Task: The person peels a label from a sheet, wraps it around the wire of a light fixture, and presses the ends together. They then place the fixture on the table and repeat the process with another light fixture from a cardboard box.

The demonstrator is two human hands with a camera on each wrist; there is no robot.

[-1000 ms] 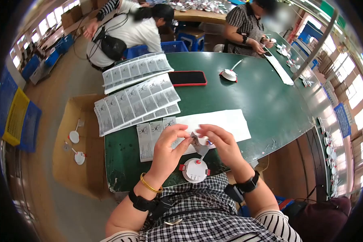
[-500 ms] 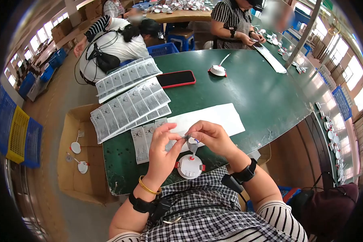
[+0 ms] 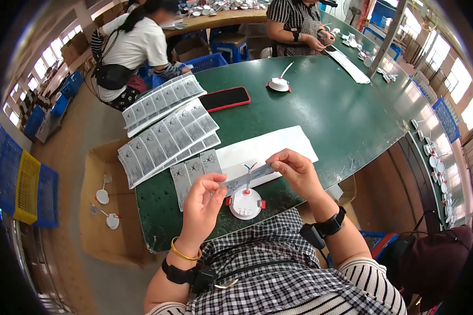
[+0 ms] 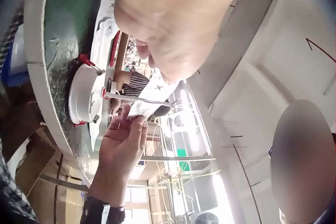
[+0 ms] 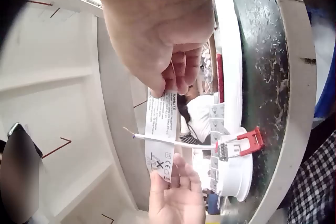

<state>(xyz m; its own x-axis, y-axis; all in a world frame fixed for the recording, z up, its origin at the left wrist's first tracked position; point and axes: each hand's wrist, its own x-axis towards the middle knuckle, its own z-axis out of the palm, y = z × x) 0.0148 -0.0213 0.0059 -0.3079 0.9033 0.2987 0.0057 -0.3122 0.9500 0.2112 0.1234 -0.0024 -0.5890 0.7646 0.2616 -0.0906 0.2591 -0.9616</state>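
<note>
Fingers of the left hand (image 3: pixel 201 203) are clamped on one end of a printed XANLITE label (image 5: pixel 161 119), pinching it with the thumb. The right hand (image 3: pixel 299 176) pinches the other end between its thumb and fingers. The label is pulled out flat between the two hands, up above the table. The end by the left hand has a big X mark and the letters CE, and the rest has tiny words too small to read.

Just below the hands, a round white downlight (image 3: pixel 245 206) sits on the green table (image 3: pixel 341 115), close to the edge and the checked apron (image 3: pixel 257 262). It has a red spring clip (image 5: pixel 254 140) on each side. Its white cable (image 5: pixel 194 145) stands up and crosses the label, and thin wire ends (image 3: pixel 246 166) poke out at the top.

Near the left hand, a small sheet of labels (image 3: pixel 194 173) lies beside a long white sheet (image 3: pixel 284 149). More label sheets (image 3: pixel 168 136) are piled to the left, next to a phone (image 3: pixel 227 98) with a red edge. A second downlight (image 3: pixel 279 84) sits farther back. On the left, a cardboard box (image 3: pixel 108 247) holds two more. Past the table are a person in a white top (image 3: pixel 131 52) and a person in a striped top (image 3: pixel 286 26).
</note>
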